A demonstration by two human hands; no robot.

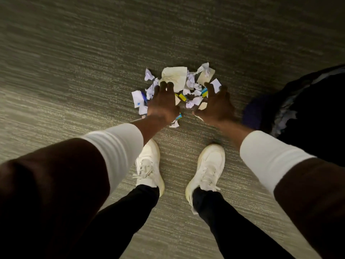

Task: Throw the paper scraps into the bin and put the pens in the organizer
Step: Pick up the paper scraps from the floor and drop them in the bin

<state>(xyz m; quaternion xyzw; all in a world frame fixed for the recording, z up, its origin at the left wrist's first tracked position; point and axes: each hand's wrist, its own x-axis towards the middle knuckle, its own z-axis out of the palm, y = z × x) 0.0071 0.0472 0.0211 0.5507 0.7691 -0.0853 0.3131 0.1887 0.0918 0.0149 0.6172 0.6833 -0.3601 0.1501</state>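
Head view, looking straight down at a grey-green carpeted floor. Centre: a loose pile of paper scraps lying on the carpet, made up of torn white pieces, two larger cream sheets and a few blue-and-yellow printed bits. Left hand reaching down onto the left edge of the pile, palm down, fingers spread apart and resting over the scraps, nothing clamped. Right hand at the right edge of the pile, likewise palm down, fingers spread apart, blurred by motion; contact with the scraps hard to judge. Scraps lying between the two hands and partly beneath the left one. Both forearms in white sleeves under darker outer sleeves. Below the hands: two white trainers, laced, planted on the carpet just short of the pile, with black trouser legs above them. Right edge: a dark bin lined with a black bag, near the right hand, with pale scraps visible inside at its left wall. Pens and organizer not identifiable.
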